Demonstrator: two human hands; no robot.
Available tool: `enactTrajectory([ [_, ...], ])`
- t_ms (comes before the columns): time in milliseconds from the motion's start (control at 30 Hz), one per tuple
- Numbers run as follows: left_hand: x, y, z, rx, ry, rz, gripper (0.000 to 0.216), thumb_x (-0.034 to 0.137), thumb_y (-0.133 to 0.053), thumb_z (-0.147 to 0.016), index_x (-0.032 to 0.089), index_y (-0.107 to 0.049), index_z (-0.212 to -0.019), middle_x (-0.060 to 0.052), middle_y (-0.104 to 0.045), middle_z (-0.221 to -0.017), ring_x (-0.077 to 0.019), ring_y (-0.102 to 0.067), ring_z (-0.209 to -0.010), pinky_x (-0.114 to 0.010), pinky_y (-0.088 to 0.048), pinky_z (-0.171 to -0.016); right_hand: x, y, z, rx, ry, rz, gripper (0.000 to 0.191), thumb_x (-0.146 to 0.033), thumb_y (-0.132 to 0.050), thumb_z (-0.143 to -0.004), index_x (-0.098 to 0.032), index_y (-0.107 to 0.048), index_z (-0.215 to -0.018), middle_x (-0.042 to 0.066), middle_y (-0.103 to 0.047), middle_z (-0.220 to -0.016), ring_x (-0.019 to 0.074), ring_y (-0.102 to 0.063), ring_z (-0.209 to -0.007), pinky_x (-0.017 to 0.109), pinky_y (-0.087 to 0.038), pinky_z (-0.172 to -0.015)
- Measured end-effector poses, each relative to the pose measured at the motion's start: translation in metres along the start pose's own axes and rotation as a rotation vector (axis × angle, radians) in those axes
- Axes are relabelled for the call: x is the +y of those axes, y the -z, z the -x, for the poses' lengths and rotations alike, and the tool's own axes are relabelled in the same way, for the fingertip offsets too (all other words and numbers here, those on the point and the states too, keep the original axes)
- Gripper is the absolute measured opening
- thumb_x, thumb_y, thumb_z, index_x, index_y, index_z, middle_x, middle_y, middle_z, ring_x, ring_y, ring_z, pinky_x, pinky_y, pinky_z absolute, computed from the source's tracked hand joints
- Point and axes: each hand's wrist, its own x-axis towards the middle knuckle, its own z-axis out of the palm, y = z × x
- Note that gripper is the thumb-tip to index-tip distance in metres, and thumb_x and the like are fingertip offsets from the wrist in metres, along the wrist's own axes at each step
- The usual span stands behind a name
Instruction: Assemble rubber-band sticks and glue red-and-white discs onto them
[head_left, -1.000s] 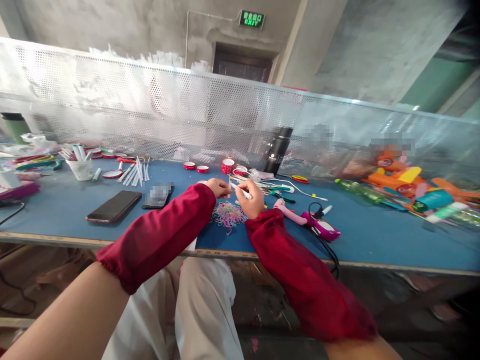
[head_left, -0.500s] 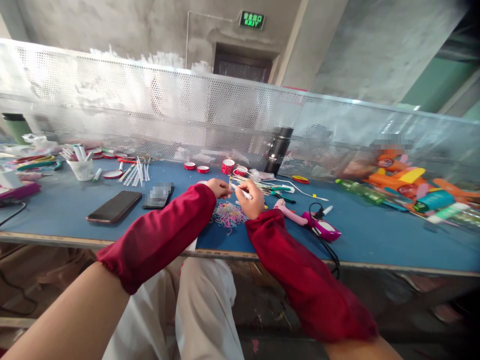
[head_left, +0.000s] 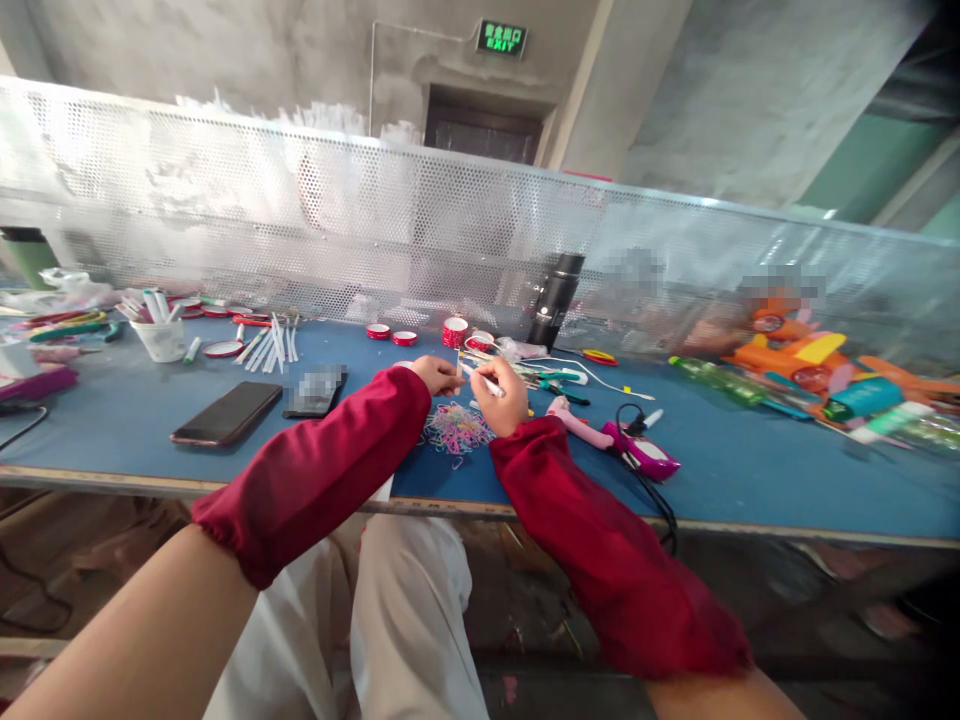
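In my right hand [head_left: 506, 398] is a slim white marker [head_left: 490, 386], gripped like a pen, its tip pointing left towards my other hand. My left hand [head_left: 437, 376] pinches a small, thin, pale yellowish piece [head_left: 460, 360], too small to name, and the marker's tip is close to or touching it. Below both hands, a loose pile of small multicoloured rubber bands [head_left: 456, 428] lies on the blue tabletop [head_left: 450, 484]. Dark red sleeves cover both my forearms.
Two phones, one dark [head_left: 227, 413], lie left. Behind them stand white sticks [head_left: 262, 345] and a cup of markers [head_left: 161, 340]. Red tape rolls [head_left: 454, 332] and a black flask [head_left: 556, 302] are at the back. A purple glue gun [head_left: 641, 452] with a cable and orange toys [head_left: 780, 355] sit right.
Both hands keep their grip and stay almost in place. The whole view has shifted very slightly.
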Motion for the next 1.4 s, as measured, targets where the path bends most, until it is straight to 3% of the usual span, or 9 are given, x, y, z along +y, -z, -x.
enactTrajectory([
  [667, 0.0008, -0.0007, 0.0002, -0.01, 0.035, 0.014, 0.021, 0.022, -0.071, -0.079, 0.011, -0.066, -0.062, 0.001, -0.058, -0.05, -0.0066, -0.051, -0.046, -0.018, -0.038, -0.047, 0.0004, -0.0009, -0.0002, 0.011, 0.013, 0.02, 0.01, -0.032, -0.058, -0.084, -0.023, -0.057, -0.079, 0.0, -0.064, -0.071, 0.0171, -0.061, -0.066, 0.029, -0.046, -0.063],
  [1067, -0.0045, 0.0001, -0.0035, -0.011, 0.019, -0.005, 0.023, 0.03, -0.076, -0.075, 0.011, -0.067, -0.064, 0.001, -0.058, -0.051, -0.0056, -0.047, -0.044, -0.018, -0.036, -0.045, -0.0001, 0.0, -0.0011, 0.013, 0.013, 0.011, 0.009, -0.031, -0.058, -0.084, -0.023, -0.057, -0.08, 0.0, -0.064, -0.072, 0.0171, -0.062, -0.067, 0.029, -0.047, -0.064],
  [1400, 0.0032, 0.0004, 0.0021, -0.019, 0.028, 0.037, 0.021, 0.021, -0.071, -0.08, 0.011, -0.066, -0.062, 0.001, -0.058, -0.049, -0.0058, -0.048, -0.044, -0.018, -0.037, -0.047, -0.0003, -0.0002, -0.0007, 0.022, 0.02, 0.011, 0.009, -0.031, -0.058, -0.084, -0.023, -0.057, -0.079, 0.0, -0.064, -0.072, 0.0172, -0.061, -0.066, 0.029, -0.046, -0.063],
])
